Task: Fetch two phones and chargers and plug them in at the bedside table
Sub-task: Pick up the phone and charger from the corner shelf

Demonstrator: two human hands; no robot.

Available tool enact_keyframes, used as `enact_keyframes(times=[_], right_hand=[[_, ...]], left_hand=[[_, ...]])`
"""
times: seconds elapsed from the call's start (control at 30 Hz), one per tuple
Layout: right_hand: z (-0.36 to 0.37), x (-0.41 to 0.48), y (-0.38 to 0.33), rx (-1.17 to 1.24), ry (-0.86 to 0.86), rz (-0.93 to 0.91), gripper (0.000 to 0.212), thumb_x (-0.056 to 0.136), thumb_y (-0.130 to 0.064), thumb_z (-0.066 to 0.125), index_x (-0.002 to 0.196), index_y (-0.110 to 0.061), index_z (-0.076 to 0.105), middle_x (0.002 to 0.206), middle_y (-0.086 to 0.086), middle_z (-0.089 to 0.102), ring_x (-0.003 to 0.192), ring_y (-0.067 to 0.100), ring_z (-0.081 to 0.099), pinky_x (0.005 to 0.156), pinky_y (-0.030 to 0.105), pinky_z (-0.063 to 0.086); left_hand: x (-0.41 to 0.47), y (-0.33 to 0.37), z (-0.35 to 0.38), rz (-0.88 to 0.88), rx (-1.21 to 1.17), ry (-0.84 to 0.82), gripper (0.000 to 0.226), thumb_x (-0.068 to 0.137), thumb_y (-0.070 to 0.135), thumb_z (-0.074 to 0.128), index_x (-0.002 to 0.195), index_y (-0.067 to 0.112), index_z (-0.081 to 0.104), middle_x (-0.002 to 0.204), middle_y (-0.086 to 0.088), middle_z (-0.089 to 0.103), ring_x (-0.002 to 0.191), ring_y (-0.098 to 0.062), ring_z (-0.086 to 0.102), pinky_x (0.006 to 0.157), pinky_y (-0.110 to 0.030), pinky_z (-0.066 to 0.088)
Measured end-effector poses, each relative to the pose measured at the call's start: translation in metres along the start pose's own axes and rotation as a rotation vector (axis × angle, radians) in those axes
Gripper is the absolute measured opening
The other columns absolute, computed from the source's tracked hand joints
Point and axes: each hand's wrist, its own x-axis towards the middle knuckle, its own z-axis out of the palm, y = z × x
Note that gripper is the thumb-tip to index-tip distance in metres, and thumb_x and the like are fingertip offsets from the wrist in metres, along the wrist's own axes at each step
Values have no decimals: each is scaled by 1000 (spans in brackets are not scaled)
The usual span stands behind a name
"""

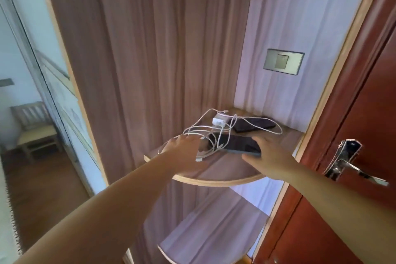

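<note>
Both phones + chargers on curved shelf (214, 180), nothing at bedside yet. R hand (266, 156) grips near phone (235, 144) at its 5 o'clock end, fingers wrapped on edge. L hand (183, 149) on cable tangle (203, 134) at 9 o'clock, fingers spread, not closed. Far phone (256, 125) at 1 o'clock, white plug (219, 121) at 11. Cable lies across near phone: gather loops w/ L first, lift slow, else plug prob drags off.

The right hand (265, 156) grips and hides the right end of the near phone (235, 144); tangled white cables (205, 133) cover parts of it and the far phone (255, 125). The lower shelf (192, 248) runs off the bottom edge; the door handle (351, 165) is blurred
</note>
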Motion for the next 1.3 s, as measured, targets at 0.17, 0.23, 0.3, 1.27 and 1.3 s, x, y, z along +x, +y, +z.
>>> enact_keyframes(times=[0.17,0.23,0.3,1.27,1.3], right_hand=[[15,49,5,-97,-73,-84,76,67,-69,61,125,-22,53,130,1,57,120,23,52,96,40,44],[21,64,5,-81,-140,-95,82,60,-74,62,124,-23,52,129,-2,57,120,21,52,97,42,43],[23,78,6,-52,-201,-102,84,58,-75,64,124,-23,53,128,-2,57,119,20,53,98,43,43],[-57,42,10,242,-676,-661,59,48,-80,63,86,-35,67,93,-10,66,89,11,62,86,34,49],[-56,31,-3,380,-728,-637,59,49,-79,65,84,-31,67,90,-5,66,80,13,63,78,33,50]], left_hand=[[14,-13,20,60,32,23,54,86,59,47,134,32,46,131,2,50,126,-25,42,105,-42,36],[15,-16,20,58,42,-21,54,87,60,48,129,26,49,129,1,49,121,-25,48,100,-41,41],[17,-17,19,60,29,-44,51,87,60,47,123,24,51,127,0,49,117,-26,50,95,-43,44],[-125,98,-86,-1001,-601,178,18,74,34,77,76,31,59,75,1,59,64,-13,54,54,-23,41],[-141,102,-90,-1027,-684,259,16,75,33,76,79,30,61,76,-1,60,64,-14,55,55,-23,42]])
